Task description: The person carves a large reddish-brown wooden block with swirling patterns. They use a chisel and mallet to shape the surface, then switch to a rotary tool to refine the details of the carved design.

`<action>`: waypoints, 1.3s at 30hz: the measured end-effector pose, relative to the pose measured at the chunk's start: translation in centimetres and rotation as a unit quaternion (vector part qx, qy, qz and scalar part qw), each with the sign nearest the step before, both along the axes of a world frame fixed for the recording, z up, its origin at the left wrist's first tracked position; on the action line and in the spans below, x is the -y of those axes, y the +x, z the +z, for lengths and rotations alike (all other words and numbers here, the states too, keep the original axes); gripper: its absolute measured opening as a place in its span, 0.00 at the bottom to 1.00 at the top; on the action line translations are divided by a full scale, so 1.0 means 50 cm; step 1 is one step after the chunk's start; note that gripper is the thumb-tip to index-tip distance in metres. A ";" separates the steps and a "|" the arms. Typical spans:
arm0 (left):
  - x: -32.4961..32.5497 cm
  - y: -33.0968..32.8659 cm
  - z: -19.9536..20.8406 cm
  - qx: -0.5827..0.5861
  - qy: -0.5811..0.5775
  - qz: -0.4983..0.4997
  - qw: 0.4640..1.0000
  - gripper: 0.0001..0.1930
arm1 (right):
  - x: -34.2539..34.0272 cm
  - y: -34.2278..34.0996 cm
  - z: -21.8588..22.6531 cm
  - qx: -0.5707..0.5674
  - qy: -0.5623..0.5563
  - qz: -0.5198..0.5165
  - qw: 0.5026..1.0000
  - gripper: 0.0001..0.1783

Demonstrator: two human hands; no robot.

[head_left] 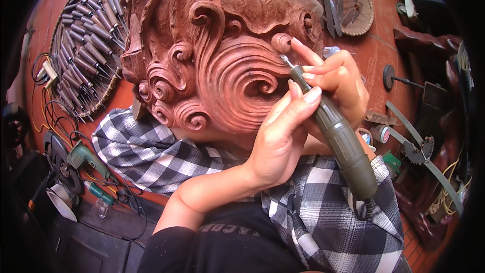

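A reddish-brown wood carving (230,63) with deep swirls and curled scrolls lies in front of me. My right hand (346,83) grips the front of a dark olive rotary carving tool (344,144), and one of its fingers stretches out to a small curl on the wood. The tool's small metal bit (285,58) is at the upper right edge of the big swirl; I cannot tell if it touches. My left hand (280,146) is closed at the tool's front end, thumb against its body. Some of its fingers are hidden.
Several wooden-handled chisels fill a round woven basket (103,98) on the left. Another basket (368,12) with flat blades stands at the far right. A green power tool (83,159) and cables lie at left. Checkered cloth (136,146) covers my lap. A metal caliper-like tool (419,151) is at right.
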State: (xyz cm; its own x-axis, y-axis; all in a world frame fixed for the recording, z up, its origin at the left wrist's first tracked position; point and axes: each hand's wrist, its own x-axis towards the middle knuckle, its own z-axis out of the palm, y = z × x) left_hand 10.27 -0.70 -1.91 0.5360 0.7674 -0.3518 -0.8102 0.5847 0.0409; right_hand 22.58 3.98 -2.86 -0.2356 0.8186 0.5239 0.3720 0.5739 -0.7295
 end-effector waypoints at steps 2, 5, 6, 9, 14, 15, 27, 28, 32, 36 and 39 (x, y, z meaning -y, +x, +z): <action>0.000 0.002 0.002 -0.004 -0.011 0.004 1.000 0.20 | 0.003 -0.002 0.007 0.017 -0.002 -0.016 1.000 0.10; 0.005 -0.004 0.002 -0.018 -0.014 0.010 1.000 0.18 | 0.003 0.000 0.000 0.038 0.010 -0.010 0.999 0.09; 0.005 -0.007 0.000 -0.036 -0.007 -0.002 0.999 0.20 | 0.004 0.000 -0.001 0.037 0.010 -0.010 0.999 0.09; 0.004 -0.016 -0.001 -0.072 0.010 -0.031 0.997 0.25 | 0.003 -0.009 -0.002 0.031 0.019 -0.010 0.999 0.09; 0.001 -0.029 0.004 -0.087 0.010 -0.032 0.996 0.25 | 0.002 -0.013 -0.004 0.053 0.034 -0.009 0.998 0.10; 0.001 -0.030 0.005 -0.088 0.014 -0.029 0.996 0.25 | 0.002 -0.016 -0.004 0.053 0.038 -0.014 0.998 0.10; -0.003 -0.027 0.006 -0.058 -0.012 -0.023 0.998 0.24 | 0.005 -0.005 0.011 0.086 0.001 -0.025 0.996 0.11; -0.004 -0.027 0.008 -0.063 -0.016 -0.018 0.998 0.23 | 0.004 -0.007 0.010 0.082 0.000 -0.026 0.996 0.11; -0.007 -0.028 0.007 -0.061 -0.015 -0.018 0.998 0.22 | 0.003 -0.010 0.005 0.069 -0.003 -0.038 0.997 0.11; -0.012 -0.029 0.016 -0.068 -0.018 -0.015 0.997 0.22 | -0.001 -0.010 -0.002 0.068 0.003 -0.044 0.997 0.12; -0.016 -0.030 0.015 -0.054 -0.034 -0.006 0.998 0.21 | -0.003 -0.015 -0.002 0.071 0.005 -0.048 0.996 0.12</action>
State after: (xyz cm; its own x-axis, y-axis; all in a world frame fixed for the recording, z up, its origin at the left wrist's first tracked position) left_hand 8.79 0.09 -1.18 0.5008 0.7336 -0.4594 -0.7964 0.5985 0.0875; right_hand 21.81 4.15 -2.95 -0.2286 0.8355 0.4997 0.5240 0.5382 -0.6601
